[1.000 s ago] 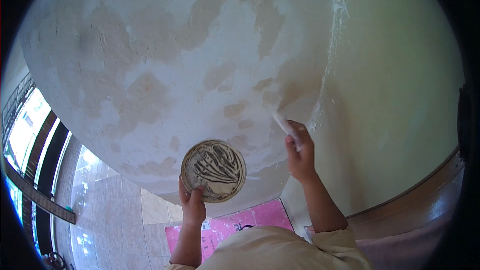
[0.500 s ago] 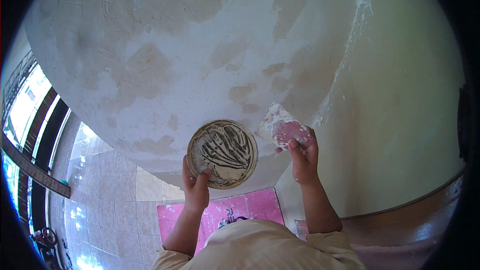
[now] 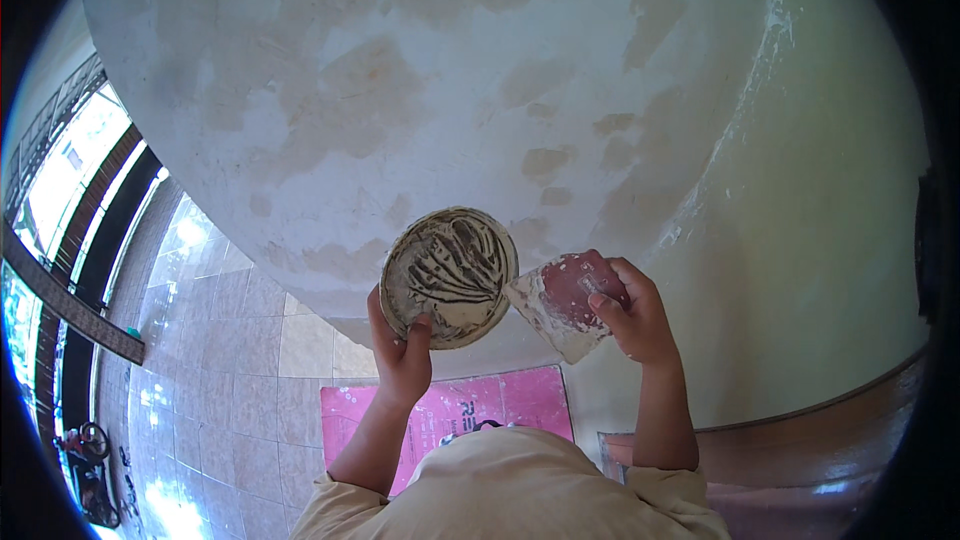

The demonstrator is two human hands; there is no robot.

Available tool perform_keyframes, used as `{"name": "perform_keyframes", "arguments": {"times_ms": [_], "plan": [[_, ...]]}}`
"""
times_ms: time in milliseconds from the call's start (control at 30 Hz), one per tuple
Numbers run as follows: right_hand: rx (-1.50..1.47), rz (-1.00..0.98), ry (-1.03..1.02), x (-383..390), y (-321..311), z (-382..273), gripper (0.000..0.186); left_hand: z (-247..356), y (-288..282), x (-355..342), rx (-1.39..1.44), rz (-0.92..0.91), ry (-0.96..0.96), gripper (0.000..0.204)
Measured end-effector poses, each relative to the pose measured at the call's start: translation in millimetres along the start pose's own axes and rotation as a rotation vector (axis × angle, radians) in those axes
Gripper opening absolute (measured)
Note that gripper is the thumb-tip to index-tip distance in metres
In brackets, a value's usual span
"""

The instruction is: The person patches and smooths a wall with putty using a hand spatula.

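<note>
My left hand [image 3: 402, 345] grips the near left rim of a round shallow tub [image 3: 450, 275], its thumb over the edge. Pale putty is smeared inside, with dark streaks where the bottom shows through. In my right hand [image 3: 640, 315] is a flat reddish putty scraper [image 3: 580, 292], thumb on top and fingers beneath. Thick putty coats its blade side. One corner of the scraper points left and is at the tub's right rim; whether it touches I cannot tell. Before me rises a wall [image 3: 430, 120] patched in white and beige.
A pale green wall [image 3: 820, 210] meets the patched one at a putty-marked corner on the right. Below me lies a pink printed sheet [image 3: 390, 420] on the tiled floor [image 3: 230, 360]. A brown ledge [image 3: 800, 450] runs lower right; a motorbike [image 3: 92, 470] stands far left.
The scraper has turned, its coated end swinging down and left toward the tub. The tub has tilted a little, and my view has shifted slightly left.
</note>
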State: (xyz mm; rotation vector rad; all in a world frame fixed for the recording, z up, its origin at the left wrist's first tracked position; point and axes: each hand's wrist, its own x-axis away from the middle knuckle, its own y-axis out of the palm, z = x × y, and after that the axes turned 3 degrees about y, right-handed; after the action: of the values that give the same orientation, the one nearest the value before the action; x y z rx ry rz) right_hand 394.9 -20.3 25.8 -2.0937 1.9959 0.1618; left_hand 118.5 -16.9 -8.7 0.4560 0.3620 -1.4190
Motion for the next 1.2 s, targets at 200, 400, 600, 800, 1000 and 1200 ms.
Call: {"name": "perform_keyframes", "arguments": {"times_ms": [200, 400, 600, 800, 1000, 1200], "plan": [[0.262, -0.044, -0.027, 0, 8, -26, 0.029, 10, 0, 8, -0.116, -0.053, 0.189, 0.051], [0.219, -0.043, -0.058, -1, 16, -25, 0.028, 24, 8, 8, -0.181, -0.049, 0.291, 0.043], [0.007, -0.059, 0.001, -5, 22, 10, 0.029, 18, 9, 8, -0.208, -0.048, 0.285, 0.044], [-0.128, -0.055, 0.087, -3, 33, 9, 0.030, 16, 6, 4, -0.187, -0.093, 0.231, 0.045], [-0.267, -0.041, 0.128, 0, 36, 14, 0.031, 3, -3, 11, -0.016, -0.163, 0.065, 0.049], [-0.580, 0.132, 0.135, 8, 45, 21, 0.042, -27, -36, 28, 0.294, -0.047, -0.308, 0.054]]}}
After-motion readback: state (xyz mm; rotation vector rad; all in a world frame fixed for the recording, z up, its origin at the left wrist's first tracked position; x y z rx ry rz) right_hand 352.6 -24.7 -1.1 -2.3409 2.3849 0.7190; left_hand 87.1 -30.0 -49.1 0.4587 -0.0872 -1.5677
